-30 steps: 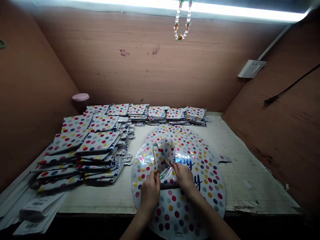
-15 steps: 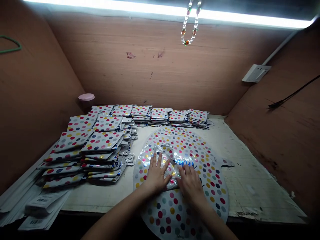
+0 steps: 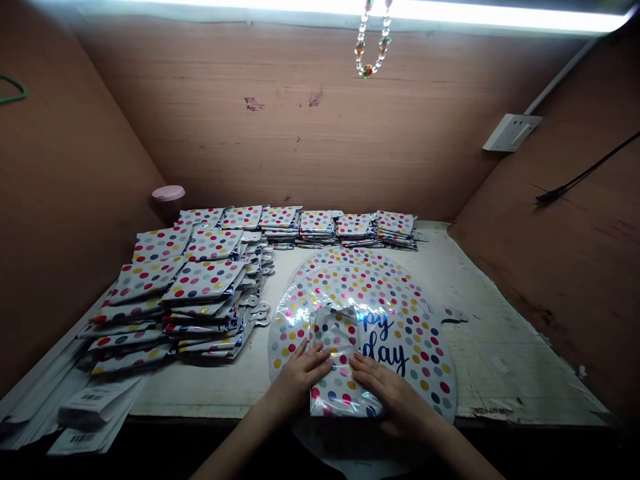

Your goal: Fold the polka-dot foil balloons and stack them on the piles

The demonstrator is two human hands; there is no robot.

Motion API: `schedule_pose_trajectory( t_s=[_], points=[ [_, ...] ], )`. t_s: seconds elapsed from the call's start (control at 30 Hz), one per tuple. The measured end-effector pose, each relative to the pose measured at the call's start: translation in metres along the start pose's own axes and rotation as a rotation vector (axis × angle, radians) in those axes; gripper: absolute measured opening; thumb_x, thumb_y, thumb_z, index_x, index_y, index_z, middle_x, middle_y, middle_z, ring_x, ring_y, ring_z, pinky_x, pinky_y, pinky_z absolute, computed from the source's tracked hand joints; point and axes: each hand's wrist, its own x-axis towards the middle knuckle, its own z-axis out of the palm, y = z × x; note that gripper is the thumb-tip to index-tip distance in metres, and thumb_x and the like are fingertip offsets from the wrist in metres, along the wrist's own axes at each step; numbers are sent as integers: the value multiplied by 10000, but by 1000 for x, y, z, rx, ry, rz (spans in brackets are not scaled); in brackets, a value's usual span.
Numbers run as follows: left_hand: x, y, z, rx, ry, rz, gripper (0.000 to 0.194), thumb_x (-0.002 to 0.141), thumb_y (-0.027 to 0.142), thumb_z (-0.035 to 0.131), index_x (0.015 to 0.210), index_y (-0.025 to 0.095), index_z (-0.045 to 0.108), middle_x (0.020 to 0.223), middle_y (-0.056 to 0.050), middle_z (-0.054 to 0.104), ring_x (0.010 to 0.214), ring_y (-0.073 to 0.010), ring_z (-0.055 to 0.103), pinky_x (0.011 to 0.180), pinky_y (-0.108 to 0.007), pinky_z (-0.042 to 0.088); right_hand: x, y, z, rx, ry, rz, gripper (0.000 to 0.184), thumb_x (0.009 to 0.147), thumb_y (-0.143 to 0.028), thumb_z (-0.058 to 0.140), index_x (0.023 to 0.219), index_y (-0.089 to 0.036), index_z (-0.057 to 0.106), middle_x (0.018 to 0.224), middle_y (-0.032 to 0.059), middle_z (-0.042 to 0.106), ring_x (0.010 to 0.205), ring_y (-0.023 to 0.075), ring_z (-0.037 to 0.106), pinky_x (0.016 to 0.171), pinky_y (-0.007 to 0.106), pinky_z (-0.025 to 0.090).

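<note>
The left hand (image 3: 300, 380) and the right hand (image 3: 385, 390) press with open, flat fingers on the folded part of a dotted foil balloon (image 3: 400, 347) on the desk (image 3: 500, 360). Its upper part is not folded. Many folded balloons (image 3: 210, 280) lie in piles beside it.

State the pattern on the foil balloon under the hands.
The foil balloon shows multicoloured polka dots on silver, best in the head view.
</note>
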Motion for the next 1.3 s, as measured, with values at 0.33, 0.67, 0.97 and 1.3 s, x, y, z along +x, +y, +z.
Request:
schedule_pose_trajectory(
  t_s=[0.33,0.67,0.97,1.3],
  points=[
    [27,8,11,-220,521,-654,589,880,218,505,1433,213,301,1065,-92,626,875,-204,645,769,-362,550,86,32,-6,423,247,927,313,881,-437,430,663,-215,468,523,-28,548,414,147,561,408,248,443],
    [69,17,24,302,141,-387,609,889,429,494,1433,201,346,1521,-103,282,1402,-360,195,1115,-586,210,101,21,-8,6,280,1007,214,879,-311,484,772,-183,618,777,90,679,749,226,636,661,301,444],
    [67,23,4,411,-221,-336,781,831,436,528,1448,32,271,1515,-224,202,1409,-390,124,1129,-585,158,84,40,28,-373,23,568,641,948,-535,246,1480,-179,252,1557,42,181,1438,253,105,1155,496,153],
    [52,9,-49,673,233,-226,372,917,77,405,1259,97,550,1247,-140,613,1152,-254,583,953,-414,499,44,42,9,-39,281,576,596,958,-498,181,1494,-239,196,1559,27,184,1435,283,88,1122,562,232]
  ],
)
